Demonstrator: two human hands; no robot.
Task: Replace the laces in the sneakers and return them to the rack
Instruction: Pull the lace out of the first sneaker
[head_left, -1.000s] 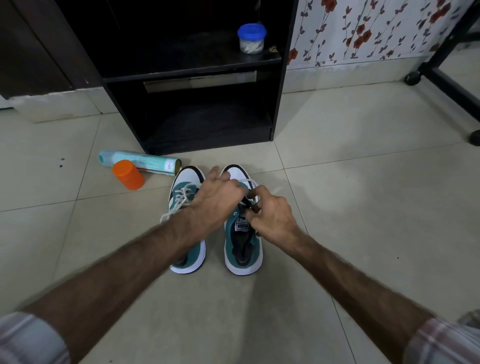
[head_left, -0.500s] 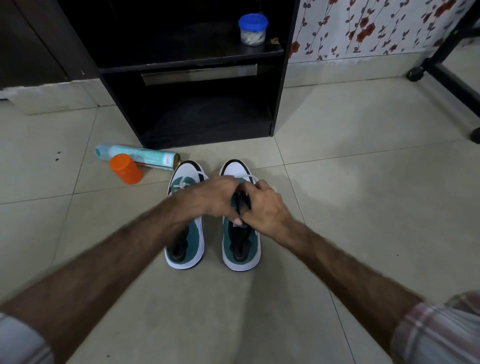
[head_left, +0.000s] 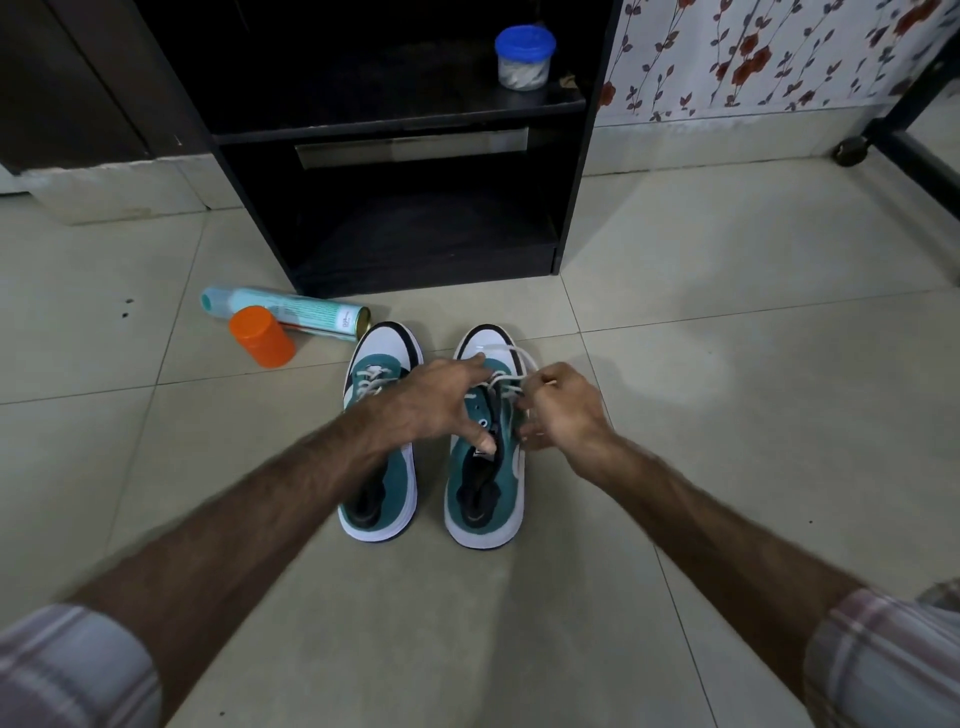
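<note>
**Both hands at the laces of the right-hand sneaker**

Two sneakers stand side by side on the tiled floor, just in front of the black rack (head_left: 395, 171), toes pointing at it. Each is teal with a white toe cap, a black rim at the tip and a thick white sole. The left sneaker (head_left: 382, 467) is laced in white near its toe. On the right sneaker (head_left: 485, 483) the white lace (head_left: 511, 364) lies in loose loops over the toe, and its tongue stands open and dark.

The left hand (head_left: 436, 405) reaches across over that shoe, fingers spread and fairly straight, thumb down by the tongue; it grips nothing I can make out. The right hand (head_left: 563, 410) has its fingers curled, pinching the lace.

Left of the rack's foot lies a pale spray can (head_left: 291, 312), an orange cap (head_left: 261, 336) touching it. A blue-lidded jar (head_left: 523, 57) sits on the rack's upper shelf.
</note>
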